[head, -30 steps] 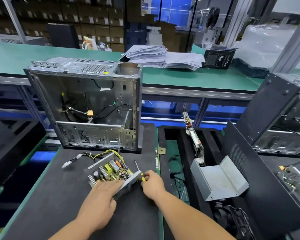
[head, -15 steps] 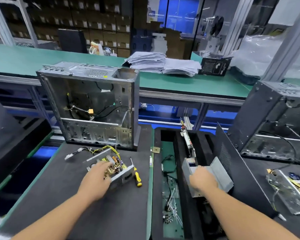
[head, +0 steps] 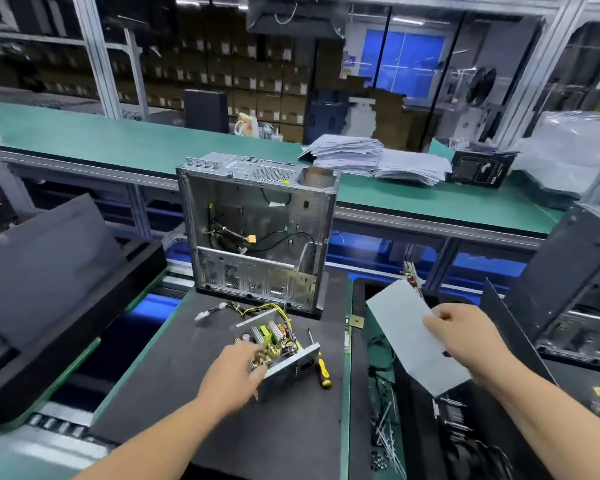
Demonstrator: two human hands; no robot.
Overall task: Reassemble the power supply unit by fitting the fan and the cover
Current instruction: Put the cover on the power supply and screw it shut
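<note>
The open power supply unit (head: 284, 362) lies on the black mat, its circuit board and yellow-black wires exposed. My left hand (head: 234, 379) grips its near left side. My right hand (head: 465, 336) holds the grey metal cover (head: 409, 334) by its right edge, lifted above the black tray to the right of the unit. A yellow-and-black screwdriver (head: 321, 367) lies just right of the unit. A dark round fan (head: 471, 455) shows dimly in the tray at the bottom right.
An empty silver computer case (head: 257, 233) stands upright behind the unit. Loose screws and ties (head: 387, 441) lie in the green gap. A black case (head: 575, 271) stands at right, black foam (head: 49, 282) at left. Papers (head: 371, 157) sit on the green bench.
My right hand let go of the screwdriver, reached right to the grey cover in the tray and has lifted it. My left hand stayed on the power supply unit.
</note>
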